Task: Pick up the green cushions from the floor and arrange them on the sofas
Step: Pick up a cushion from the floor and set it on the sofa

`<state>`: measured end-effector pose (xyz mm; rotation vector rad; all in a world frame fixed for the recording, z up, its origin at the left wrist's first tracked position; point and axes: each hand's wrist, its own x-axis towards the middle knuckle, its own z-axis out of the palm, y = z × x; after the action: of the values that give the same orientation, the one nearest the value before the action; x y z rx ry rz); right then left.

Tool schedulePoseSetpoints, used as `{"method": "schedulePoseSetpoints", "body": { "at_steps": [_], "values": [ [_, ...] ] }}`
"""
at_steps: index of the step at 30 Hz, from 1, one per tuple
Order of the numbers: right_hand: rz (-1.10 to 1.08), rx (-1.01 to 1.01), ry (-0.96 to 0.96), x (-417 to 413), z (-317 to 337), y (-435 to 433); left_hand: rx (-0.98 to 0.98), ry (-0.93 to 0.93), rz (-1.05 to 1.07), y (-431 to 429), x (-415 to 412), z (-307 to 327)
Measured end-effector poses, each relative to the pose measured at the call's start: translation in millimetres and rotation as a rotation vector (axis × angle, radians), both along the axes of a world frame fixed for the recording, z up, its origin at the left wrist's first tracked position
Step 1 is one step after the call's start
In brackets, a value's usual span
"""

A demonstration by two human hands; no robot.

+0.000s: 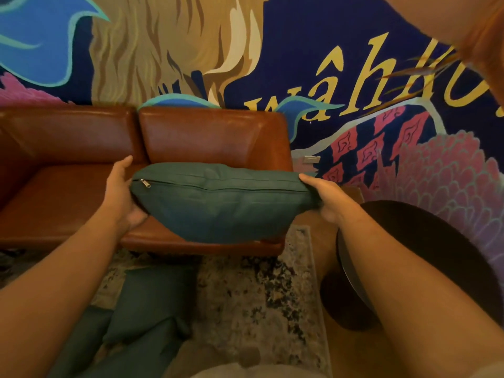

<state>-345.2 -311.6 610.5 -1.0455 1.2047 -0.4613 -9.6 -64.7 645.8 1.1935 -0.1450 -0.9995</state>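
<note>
I hold a green cushion (218, 203) in the air over the right end of a brown leather sofa (210, 135), zipper edge facing up. My left hand (122, 192) grips its left corner by the zipper pull. Its right corner is gripped by my right hand (324, 197). More green cushions (147, 304) lie on the patterned rug below, close to my feet, partly overlapped by my left forearm.
A dark round side table (425, 257) stands to the right of the sofa, under my right forearm. The patterned rug (261, 290) covers the floor in front of the sofa. A painted mural wall (327, 77) rises behind, with a wall outlet (311, 159).
</note>
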Motion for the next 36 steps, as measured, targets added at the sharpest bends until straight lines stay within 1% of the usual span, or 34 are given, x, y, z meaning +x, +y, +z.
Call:
{"method": "schedulePoseSetpoints", "body": {
  "at_steps": [4, 6, 9, 10, 14, 15, 17, 19, 23, 27, 32, 36],
  "values": [
    [-0.012, 0.02, -0.128, 27, -3, -13, 0.035, -0.115, 0.071, -11, 14, -7],
    [0.002, -0.001, -0.145, 49, -8, -18, 0.075, -0.245, 0.081, -16, 33, -16],
    [0.039, -0.12, -0.05, 86, -15, -26, 0.243, -0.506, 0.096, -22, 57, -20],
    [0.048, -0.156, -0.022, 98, -16, -29, 0.292, -0.564, 0.108, -24, 69, -24],
    [0.05, -0.273, 0.098, 150, -36, -48, 0.547, -0.698, 0.162, -37, 128, -43],
    [0.057, -0.322, 0.145, 161, -38, -53, 0.626, -0.741, 0.159, -44, 140, -47],
    [0.062, -0.422, 0.25, 198, -47, -63, 0.724, -0.789, 0.149, -59, 173, -53],
    [0.065, -0.492, 0.349, 231, -46, -68, 0.783, -0.808, 0.139, -74, 198, -53],
    [0.011, -0.528, 0.43, 282, -50, -79, 0.824, -0.761, 0.136, -94, 245, -52],
    [-0.03, -0.517, 0.449, 313, -57, -91, 0.842, -0.705, 0.147, -113, 283, -55],
    [-0.051, -0.49, 0.465, 334, -68, -111, 0.788, -0.576, 0.164, -142, 313, -68],
    [-0.074, -0.456, 0.473, 350, -78, -135, 0.781, -0.552, 0.138, -176, 331, -82]
  ]
}}
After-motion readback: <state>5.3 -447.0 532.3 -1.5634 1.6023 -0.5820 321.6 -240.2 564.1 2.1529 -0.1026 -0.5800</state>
